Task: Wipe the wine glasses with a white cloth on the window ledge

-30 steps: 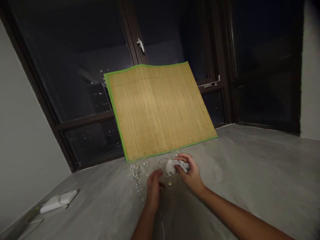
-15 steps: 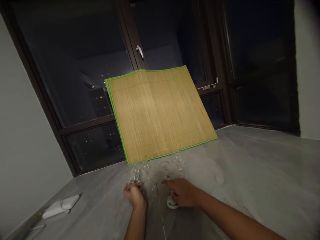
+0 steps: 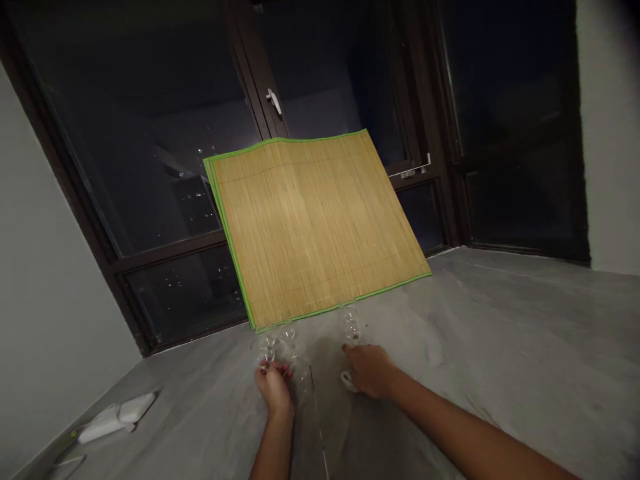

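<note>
The left hand (image 3: 274,388) reaches low into a cluster of clear stemmed glasses (image 3: 268,345) on the grey marbled countertop (image 3: 480,347); its fingertips are curled and drawn near one another at the lower part of the nearest glass, though the glass is so faint there that I cannot tell whether they clamp it or merely touch it. The right hand (image 3: 371,371) lies farther over, palm down, with its index finger stretched forward and the other fingers folded under; these close on a crumpled white cloth (image 3: 348,381), a loop of which shows at the near side of the hand (the rest is hidden beneath it). Just beyond that index finger stands another clear glass (image 3: 351,325), set apart from the cluster; whether fingertip and glass meet is too blurred to tell.

Behind the glasses a bamboo mat (image 3: 320,227), edged in green, leans tilted against the dark window (image 3: 140,133), its lower edge on the countertop; a white handle (image 3: 274,102) shows on the frame above it. Well off to the left, near the pale wall (image 3: 45,253), lies a white bundle (image 3: 119,418) with a band around it; a thin dark seam (image 3: 319,420) runs along the surface between the two forearms.
</note>
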Demonstrator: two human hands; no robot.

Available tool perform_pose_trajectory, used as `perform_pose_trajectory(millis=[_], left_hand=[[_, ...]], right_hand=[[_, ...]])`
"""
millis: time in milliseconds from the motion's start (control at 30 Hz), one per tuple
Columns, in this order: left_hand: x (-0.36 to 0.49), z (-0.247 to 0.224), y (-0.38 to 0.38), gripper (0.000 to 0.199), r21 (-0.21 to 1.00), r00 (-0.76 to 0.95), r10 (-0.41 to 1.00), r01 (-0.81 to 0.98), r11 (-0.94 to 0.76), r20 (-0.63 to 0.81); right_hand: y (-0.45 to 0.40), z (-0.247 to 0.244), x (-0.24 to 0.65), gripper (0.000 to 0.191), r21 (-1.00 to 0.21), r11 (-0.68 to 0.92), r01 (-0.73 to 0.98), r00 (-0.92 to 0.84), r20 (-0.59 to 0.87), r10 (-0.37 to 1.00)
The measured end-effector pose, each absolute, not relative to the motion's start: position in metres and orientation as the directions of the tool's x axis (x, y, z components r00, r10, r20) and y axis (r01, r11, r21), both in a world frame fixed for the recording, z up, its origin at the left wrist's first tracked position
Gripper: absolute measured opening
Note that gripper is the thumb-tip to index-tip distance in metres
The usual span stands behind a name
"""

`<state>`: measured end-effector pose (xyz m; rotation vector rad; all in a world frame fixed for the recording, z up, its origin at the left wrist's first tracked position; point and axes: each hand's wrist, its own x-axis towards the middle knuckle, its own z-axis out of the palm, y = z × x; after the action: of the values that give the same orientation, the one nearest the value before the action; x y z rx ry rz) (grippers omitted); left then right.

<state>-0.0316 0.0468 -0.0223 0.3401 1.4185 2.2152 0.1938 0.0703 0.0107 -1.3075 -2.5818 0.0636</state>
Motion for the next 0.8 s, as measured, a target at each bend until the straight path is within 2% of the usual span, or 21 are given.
perform_pose_trajectory(millis=[333,467,567,633,700,800], left_hand=[[-0.027,-0.022,0.046,0.034,0.934,-0.858,0.514,-0.195,-0.299,-0.015],[-0.024,-0.023,0.047,0.026,0.960,-0.863,0.504,-0.116,-0.254,0.029],[-0.018,-0.020,0.044,0.028,0.974,-0.879,0.468,-0.012,-0.224,0.096],[-0.013,-0.016,0.039,0.032,0.974,-0.877,0.442,0.109,-0.200,0.189],[-0.007,-0.013,0.035,0.035,0.937,-0.821,0.453,0.314,-0.151,0.348],[0.002,-0.011,0.030,0.035,0.800,-0.620,0.572,0.590,-0.111,0.537]], right_hand=[[0.080,0.003,0.195,0.036,-0.207,0.514,0.833,-0.471,0.224,0.853],[0.080,0.004,0.195,0.055,-0.286,0.558,0.779,-0.489,0.280,0.826],[0.077,0.002,0.194,0.069,-0.397,0.705,0.587,-0.592,0.384,0.709],[0.074,-0.002,0.191,0.069,-0.461,0.764,0.452,-0.650,0.416,0.636],[0.072,-0.006,0.188,0.069,-0.498,0.791,0.354,-0.667,0.459,0.587],[0.070,-0.009,0.186,0.066,-0.530,0.810,0.251,-0.603,0.569,0.559]])
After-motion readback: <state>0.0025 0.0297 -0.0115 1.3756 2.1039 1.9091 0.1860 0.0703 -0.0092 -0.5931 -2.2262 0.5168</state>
